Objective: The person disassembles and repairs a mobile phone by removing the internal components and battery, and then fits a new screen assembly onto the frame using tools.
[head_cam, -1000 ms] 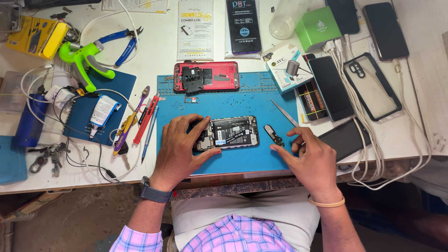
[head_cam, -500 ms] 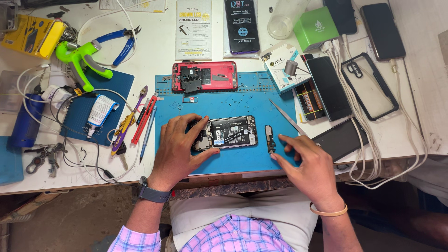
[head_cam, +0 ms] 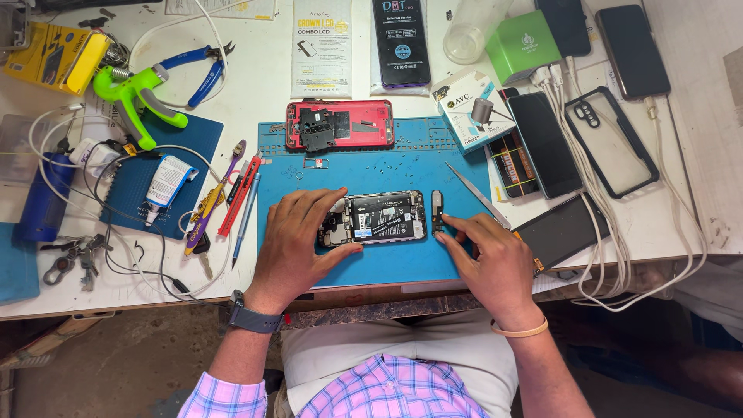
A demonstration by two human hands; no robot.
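An opened phone (head_cam: 383, 217) with its back off lies flat on the blue work mat (head_cam: 379, 166). My left hand (head_cam: 298, 244) grips its left end, thumb below and fingers above. My right hand (head_cam: 487, 255) rests just right of the phone, its fingertips touching a small dark circuit part (head_cam: 437, 209) that lies on the mat beside the phone's right end. A red phone back shell (head_cam: 340, 124) lies at the mat's far edge. Metal tweezers (head_cam: 476, 193) lie on the mat's right side, untouched.
Several screwdrivers and pens (head_cam: 232, 197) lie left of the mat beside a glue tube (head_cam: 166, 182) on a dark blue pad. Green clamp (head_cam: 135, 101) and blue pliers (head_cam: 197, 70) sit at back left. Several phones (head_cam: 546, 143), a clear case (head_cam: 611, 139), white cables (head_cam: 619, 255) crowd the right.
My right hand slid left toward the phone, and the small dark part now lies right against the phone's right end. My left hand stayed on the phone.
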